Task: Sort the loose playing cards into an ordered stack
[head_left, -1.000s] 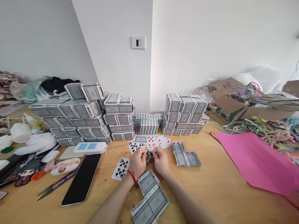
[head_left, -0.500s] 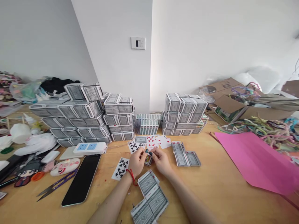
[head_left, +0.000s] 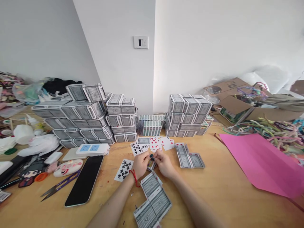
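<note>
My left hand (head_left: 140,164) and my right hand (head_left: 163,163) meet over the middle of the wooden table (head_left: 213,190), both pinched on a small stack of playing cards (head_left: 151,164) held between them. A flattened, opened card box (head_left: 153,201) lies just below my wrists. A ten of clubs (head_left: 123,170) lies face up left of my left hand. Beyond my fingers lie several face-up cards (head_left: 154,144), clubs and hearts. Another opened card box (head_left: 188,156) lies to the right.
Stacks of card boxes (head_left: 90,118) (head_left: 187,115) line the wall. A black phone (head_left: 85,180), purple scissors (head_left: 57,188) and a white power strip (head_left: 92,148) lie at left. A pink sheet (head_left: 261,164), pipe cleaners (head_left: 268,129) and cardboard boxes (head_left: 235,104) sit at right.
My hands have stayed together on the cards with small finger shifts. The view has shifted slightly.
</note>
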The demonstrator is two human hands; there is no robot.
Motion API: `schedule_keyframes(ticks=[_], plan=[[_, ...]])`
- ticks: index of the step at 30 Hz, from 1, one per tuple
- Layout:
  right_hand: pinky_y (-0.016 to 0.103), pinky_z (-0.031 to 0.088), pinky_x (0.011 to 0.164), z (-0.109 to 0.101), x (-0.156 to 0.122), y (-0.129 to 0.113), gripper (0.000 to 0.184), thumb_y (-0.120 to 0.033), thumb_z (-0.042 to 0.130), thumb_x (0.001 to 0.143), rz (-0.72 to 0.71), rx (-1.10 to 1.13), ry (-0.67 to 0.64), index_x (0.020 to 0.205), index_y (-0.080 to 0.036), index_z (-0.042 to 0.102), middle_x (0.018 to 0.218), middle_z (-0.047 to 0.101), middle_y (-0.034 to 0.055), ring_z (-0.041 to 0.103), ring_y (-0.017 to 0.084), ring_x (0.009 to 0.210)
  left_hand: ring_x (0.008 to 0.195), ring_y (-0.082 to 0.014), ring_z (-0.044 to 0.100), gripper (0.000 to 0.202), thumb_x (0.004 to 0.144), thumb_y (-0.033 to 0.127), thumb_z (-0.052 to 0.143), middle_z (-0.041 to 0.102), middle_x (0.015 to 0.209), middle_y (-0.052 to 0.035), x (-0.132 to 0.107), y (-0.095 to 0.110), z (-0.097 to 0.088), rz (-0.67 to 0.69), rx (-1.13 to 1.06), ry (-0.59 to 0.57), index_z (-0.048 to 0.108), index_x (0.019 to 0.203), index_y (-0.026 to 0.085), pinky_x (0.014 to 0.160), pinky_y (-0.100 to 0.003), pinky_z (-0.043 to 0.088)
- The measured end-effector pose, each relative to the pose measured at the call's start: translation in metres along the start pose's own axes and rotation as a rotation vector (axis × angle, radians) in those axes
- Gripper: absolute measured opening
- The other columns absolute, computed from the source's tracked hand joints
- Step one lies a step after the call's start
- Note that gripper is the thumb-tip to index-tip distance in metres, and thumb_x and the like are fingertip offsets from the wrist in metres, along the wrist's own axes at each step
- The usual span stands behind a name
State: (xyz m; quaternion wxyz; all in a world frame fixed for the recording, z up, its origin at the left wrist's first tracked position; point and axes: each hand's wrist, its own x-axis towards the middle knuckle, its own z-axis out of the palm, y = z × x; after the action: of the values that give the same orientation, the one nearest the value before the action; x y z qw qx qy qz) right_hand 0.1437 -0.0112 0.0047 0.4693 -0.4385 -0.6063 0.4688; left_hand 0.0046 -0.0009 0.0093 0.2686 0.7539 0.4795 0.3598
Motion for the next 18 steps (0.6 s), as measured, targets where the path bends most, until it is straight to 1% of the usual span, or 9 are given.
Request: schedule_keyframes(ticks=[2,4,6,9,11,13,15,18], plan=[[0.019,0.036,0.047,0.0004,-0.0009,-0.0038,0.005,-0.021,0.047,0.072,-0.018,0.009,-0.017,0.068,-0.019,0.045,0.055,0.044,-0.0053,0.041,0.009,0.049,0.049,-0.0093,0.036,0.028,0.081,0.029,0.034,0.036,0.051,0.0039,-0.0009,0.0017,-0.0013,-0.015,-0.032,0.028,0.04,0.056,0.018,0.045,-0.02,0.03],[0.02,0.038,0.048,0.0009,-0.0013,-0.006,0.01,-0.028,0.045,0.076,-0.016,0.027,-0.023,0.07,-0.019,0.046,0.058,0.046,-0.0041,0.044,0.01,0.052,0.049,-0.0092,0.037,0.027,0.082,0.03,0.032,0.037,0.051,0.004,-0.0017,0.003,-0.002,-0.029,-0.044,0.058,0.039,0.058,0.019,0.046,-0.02,0.03],[0.02,0.039,0.049,0.0011,-0.0013,-0.0059,0.016,-0.032,0.045,0.077,-0.01,-0.001,0.001,0.067,-0.019,0.046,0.057,0.046,-0.0036,0.044,0.011,0.053,0.049,-0.0098,0.039,0.027,0.082,0.032,0.03,0.039,0.052,0.0037,-0.0019,0.0037,-0.0019,-0.034,-0.033,0.061,0.039,0.06,0.019,0.047,-0.021,0.031],[0.021,0.039,0.049,0.0005,-0.001,-0.0041,0.02,-0.032,0.047,0.075,-0.018,-0.057,0.058,0.061,-0.019,0.045,0.054,0.045,-0.0038,0.043,0.011,0.052,0.049,-0.0108,0.042,0.028,0.083,0.033,0.029,0.042,0.052,0.0031,-0.0014,0.0038,-0.0006,-0.03,0.018,0.06,0.04,0.061,0.019,0.047,-0.021,0.031],[0.021,0.038,0.047,-0.0002,-0.0009,-0.0033,0.02,-0.033,0.048,0.075,-0.007,-0.032,0.045,0.061,-0.019,0.044,0.053,0.045,-0.0042,0.043,0.01,0.05,0.048,-0.0106,0.042,0.029,0.083,0.033,0.029,0.042,0.05,0.0034,-0.001,0.0036,0.0007,-0.028,0.062,0.082,0.041,0.06,0.019,0.046,-0.021,0.029],[0.021,0.038,0.045,-0.0006,-0.0009,-0.0027,0.02,-0.035,0.049,0.074,0.029,0.026,-0.008,0.062,-0.02,0.043,0.052,0.046,-0.0047,0.045,0.01,0.047,0.045,-0.0097,0.039,0.03,0.082,0.033,0.031,0.039,0.047,0.0043,-0.0007,0.0033,0.0021,-0.03,0.087,0.098,0.041,0.057,0.019,0.045,-0.021,0.027],[0.021,0.038,0.042,-0.0003,-0.0007,-0.0012,0.02,-0.036,0.05,0.073,0.063,0.074,-0.039,0.063,-0.02,0.042,0.052,0.047,-0.0049,0.046,0.011,0.045,0.044,-0.0087,0.037,0.032,0.081,0.034,0.034,0.037,0.045,0.0052,-0.0001,0.0029,0.0028,-0.045,0.06,0.103,0.041,0.054,0.018,0.044,-0.02,0.026],[0.022,0.041,0.042,0.0008,0.0008,0.0034,0.021,-0.038,0.05,0.073,0.083,0.123,0.009,0.066,-0.021,0.041,0.053,0.048,-0.0049,0.048,0.011,0.045,0.046,-0.0085,0.039,0.032,0.079,0.038,0.037,0.04,0.047,0.005,0.002,0.0022,0.0007,-0.089,-0.093,0.101,0.044,0.056,0.017,0.045,-0.019,0.03]])
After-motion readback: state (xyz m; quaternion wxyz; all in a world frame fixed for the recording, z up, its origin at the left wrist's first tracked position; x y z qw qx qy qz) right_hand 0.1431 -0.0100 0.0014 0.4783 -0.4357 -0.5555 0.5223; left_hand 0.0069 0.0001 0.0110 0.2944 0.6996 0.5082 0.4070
